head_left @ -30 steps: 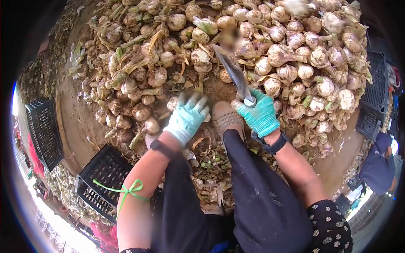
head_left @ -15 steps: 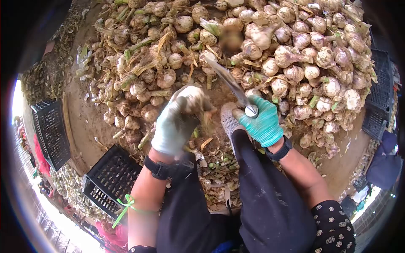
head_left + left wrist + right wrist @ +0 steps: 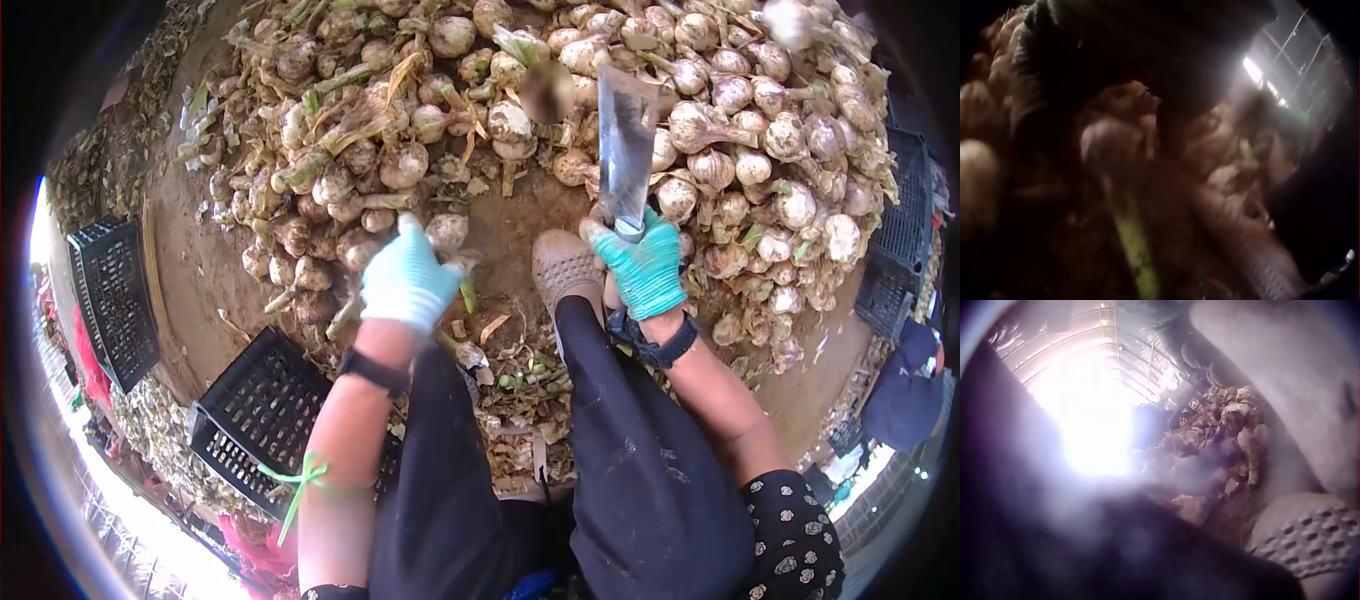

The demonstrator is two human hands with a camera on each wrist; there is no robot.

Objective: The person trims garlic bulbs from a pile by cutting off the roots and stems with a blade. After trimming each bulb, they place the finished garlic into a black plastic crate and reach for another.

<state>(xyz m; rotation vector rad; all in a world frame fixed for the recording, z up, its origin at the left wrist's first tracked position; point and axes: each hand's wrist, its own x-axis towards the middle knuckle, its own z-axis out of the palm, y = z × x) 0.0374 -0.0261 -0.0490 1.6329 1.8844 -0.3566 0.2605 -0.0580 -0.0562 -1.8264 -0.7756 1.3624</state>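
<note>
My right hand [image 3: 645, 265], in a green glove, grips the handle of a broad-bladed knife [image 3: 625, 135]. The blade points away from me over the garlic heap. My left hand [image 3: 400, 285], gloved and blurred, reaches over the heap's near edge with its thumb spread from the fingers. A garlic bulb [image 3: 447, 232] sits right beside the fingers, between them and the thumb. In the dark left wrist view a garlic bulb [image 3: 1107, 144] with a green stalk [image 3: 1135, 250] shows under the hand. The right wrist view misses the knife and is glaring.
A large heap of garlic [image 3: 740, 130] spreads ahead of both hands. Black crates stand at left, one crate [image 3: 265, 410] near my left arm. A shoe [image 3: 560, 265] is between the hands. Cut stalks and husks [image 3: 525, 385] litter the ground. A blurred pale bulb [image 3: 787, 22] shows at top right.
Half a second ago my left hand was turned up with something blurred, likely garlic; now it is palm-down beside another bulb. The knife has swung from slanting left to nearly straight ahead.
</note>
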